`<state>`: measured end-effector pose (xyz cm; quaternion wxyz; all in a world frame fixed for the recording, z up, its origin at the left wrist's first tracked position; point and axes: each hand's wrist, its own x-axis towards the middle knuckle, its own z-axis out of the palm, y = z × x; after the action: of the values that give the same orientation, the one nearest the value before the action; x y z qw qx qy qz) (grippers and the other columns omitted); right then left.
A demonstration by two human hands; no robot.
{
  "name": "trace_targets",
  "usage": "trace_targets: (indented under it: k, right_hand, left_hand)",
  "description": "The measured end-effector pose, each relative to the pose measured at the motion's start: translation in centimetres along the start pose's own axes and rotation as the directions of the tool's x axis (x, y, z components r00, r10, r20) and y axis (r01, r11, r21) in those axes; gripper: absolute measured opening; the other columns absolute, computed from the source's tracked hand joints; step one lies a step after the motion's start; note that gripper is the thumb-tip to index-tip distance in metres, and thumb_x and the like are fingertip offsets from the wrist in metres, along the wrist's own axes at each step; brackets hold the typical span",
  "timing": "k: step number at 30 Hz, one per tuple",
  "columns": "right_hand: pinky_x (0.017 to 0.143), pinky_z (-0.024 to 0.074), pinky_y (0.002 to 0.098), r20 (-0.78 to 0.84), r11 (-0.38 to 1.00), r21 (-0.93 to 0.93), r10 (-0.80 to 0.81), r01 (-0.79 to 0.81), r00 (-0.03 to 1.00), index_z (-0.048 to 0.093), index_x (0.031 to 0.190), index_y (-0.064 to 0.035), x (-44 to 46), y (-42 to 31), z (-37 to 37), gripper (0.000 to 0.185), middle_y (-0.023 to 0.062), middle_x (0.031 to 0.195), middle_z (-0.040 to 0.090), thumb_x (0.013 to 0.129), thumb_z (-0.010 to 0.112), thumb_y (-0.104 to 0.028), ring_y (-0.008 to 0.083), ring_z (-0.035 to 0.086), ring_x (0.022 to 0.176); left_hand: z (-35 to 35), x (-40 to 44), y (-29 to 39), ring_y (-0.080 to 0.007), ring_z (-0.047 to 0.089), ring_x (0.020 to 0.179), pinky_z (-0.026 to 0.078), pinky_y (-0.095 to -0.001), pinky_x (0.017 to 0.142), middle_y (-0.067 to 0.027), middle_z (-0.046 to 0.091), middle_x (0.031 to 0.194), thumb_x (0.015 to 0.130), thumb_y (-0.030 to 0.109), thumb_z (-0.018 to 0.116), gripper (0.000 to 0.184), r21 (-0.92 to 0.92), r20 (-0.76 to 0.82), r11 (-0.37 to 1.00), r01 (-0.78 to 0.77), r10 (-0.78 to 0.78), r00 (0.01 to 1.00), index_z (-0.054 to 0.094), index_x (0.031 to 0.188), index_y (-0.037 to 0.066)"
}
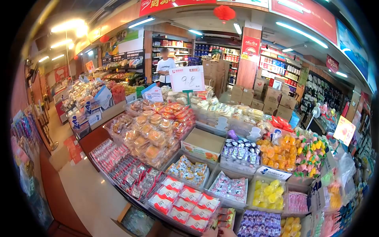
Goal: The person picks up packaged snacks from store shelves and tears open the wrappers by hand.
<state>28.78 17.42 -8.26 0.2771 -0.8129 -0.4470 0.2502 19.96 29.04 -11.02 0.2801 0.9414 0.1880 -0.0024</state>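
Note:
At the bottom edge my left hand [210, 232] and my right hand [226, 232] show only in part, close together. Their fingers look bent together at the near end of a bin of small green-and-red packets [226, 216]; what they grip is too small and cut off to make out. Left of them lie rows of white-and-red packets [184, 204] in clear wrap. On the right, purple-and-white sachets [258, 224] fill another bin. Pink-and-white packets [229, 187] sit just beyond.
Bagged round pastries [148, 134] are piled to the left behind a bare cardboard box [203, 143]. A price sign [187, 78] stands above the display. A person in a white shirt [166, 67] stands farther back. Cartons [272, 98] are stacked behind; an open box [136, 221] holds clear plastic.

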Motion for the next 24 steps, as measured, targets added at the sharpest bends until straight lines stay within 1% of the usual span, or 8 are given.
trace_targets:
  k: [6, 9, 12, 15, 18, 21, 22, 24]
  right_hand:
    - [0.079, 0.0466, 0.0469, -0.002, 0.999, -0.018, -0.034, 0.034, 0.999, 0.056, 0.103, -0.0002, 0.3, 2.9, 2.5, 0.033, 0.0246, 0.097, 0.061, 0.077, 0.062, -0.02, 0.0413, 0.058, 0.091]
    - [0.079, 0.0467, 0.0466, -0.033, 0.996, -0.051, -0.08, 0.079, 0.996, 0.055, 0.104, -0.0001, 0.1, 2.9, 2.4, 0.035, 0.0243, 0.096, 0.061, 0.077, 0.064, -0.021, 0.0406, 0.058, 0.09]
    - [0.078, 0.0469, 0.0459, -0.123, 0.976, -0.098, -0.205, 0.193, 0.971, 0.055, 0.103, 0.0002, 0.2, 3.2, 2.5, 0.035, 0.0235, 0.095, 0.061, 0.077, 0.066, -0.021, 0.0393, 0.058, 0.089]
    - [0.079, 0.0473, 0.0437, -0.025, 0.988, 0.008, -0.152, 0.153, 0.988, 0.056, 0.104, 0.0007, -0.2, 1.2, 0.9, 0.035, 0.0226, 0.095, 0.062, 0.076, 0.066, -0.017, 0.0375, 0.059, 0.09]
    - [0.08, 0.0476, 0.0426, 0.011, 0.972, 0.163, -0.175, 0.171, 0.984, 0.058, 0.106, 0.0009, -0.7, -1.3, -1.2, 0.032, 0.0225, 0.097, 0.063, 0.078, 0.062, -0.015, 0.0363, 0.06, 0.091]
    - [0.08, 0.0482, 0.0416, 0.083, 0.941, 0.329, -0.108, 0.075, 0.991, 0.059, 0.109, 0.0, -1.5, -5.1, -4.7, 0.032, 0.0216, 0.099, 0.063, 0.08, 0.058, -0.013, 0.0358, 0.06, 0.092]
    - [0.082, 0.0495, 0.0429, 0.017, 0.957, 0.255, -0.15, 0.141, 0.989, 0.06, 0.112, -0.0032, -2.0, -5.6, -5.1, 0.033, 0.0208, 0.103, 0.064, 0.08, 0.057, -0.014, 0.038, 0.061, 0.092]
    - [0.08, 0.0501, 0.0408, 0.119, 0.963, 0.26, -0.105, 0.071, 0.987, 0.06, 0.114, -0.0028, -0.3, 0.3, -1.8, 0.037, 0.0173, 0.097, 0.065, 0.079, 0.06, -0.014, 0.0327, 0.062, 0.089]
  left_hand:
    - [2.1, -0.7, -0.6, -0.0336, 0.053, 0.117, 0.042, -0.0421, 0.099, -0.0262, 0.051, 0.13, 0.086, 0.013, 0.06, 0.064, -0.067, -0.057, 0.997, 0.035, -0.039, 0.998, 0.034, 0.143, 0.001]
    - [8.4, 1.7, -4.1, -0.0419, 0.035, 0.132, 0.032, -0.0477, 0.109, -0.0305, 0.029, 0.146, 0.085, 0.019, 0.056, 0.08, -0.206, -0.229, 0.978, -0.016, -0.033, 0.973, 0.013, 0.15, 0.003]
    - [1.9, -0.5, -0.7, -0.0419, 0.032, 0.134, 0.033, -0.0461, 0.108, -0.0289, 0.028, 0.146, 0.084, 0.02, 0.058, 0.081, -0.104, -0.129, 0.993, 0.063, -0.076, 0.989, 0.014, 0.15, 0.003]
    - [-0.8, -1.4, 0.3, -0.0426, 0.026, 0.137, 0.033, -0.0464, 0.108, -0.0283, 0.024, 0.148, 0.083, 0.02, 0.059, 0.082, -0.088, -0.047, 0.992, 0.087, -0.092, 0.995, 0.015, 0.15, 0.002]
    - [3.8, -0.3, -1.6, -0.0412, 0.041, 0.127, 0.037, -0.0473, 0.104, -0.0261, 0.045, 0.133, 0.081, 0.023, 0.06, 0.064, -0.006, -0.357, 1.0, -0.007, 0.004, 0.934, 0.041, 0.138, 0.001]
    - [0.2, -1.0, -0.4, -0.0413, 0.054, 0.108, 0.045, -0.0486, 0.09, -0.0246, 0.055, 0.111, 0.085, 0.017, 0.055, 0.037, 0.003, -0.149, 0.999, -0.039, 0.039, 0.988, 0.05, 0.118, 0.002]
    - [-0.1, -1.1, -0.4, -0.0391, 0.056, 0.104, 0.048, -0.0453, 0.083, -0.0241, 0.055, 0.108, 0.086, 0.014, 0.053, 0.034, 0.078, -0.152, 0.995, -0.06, 0.071, 0.986, 0.05, 0.118, 0.002]
    - [-0.3, -1.1, -0.4, -0.0385, 0.057, 0.103, 0.048, -0.0458, 0.085, -0.0229, 0.056, 0.107, 0.086, 0.015, 0.053, 0.036, 0.144, -0.136, 0.987, -0.072, 0.091, 0.986, 0.05, 0.12, 0.002]
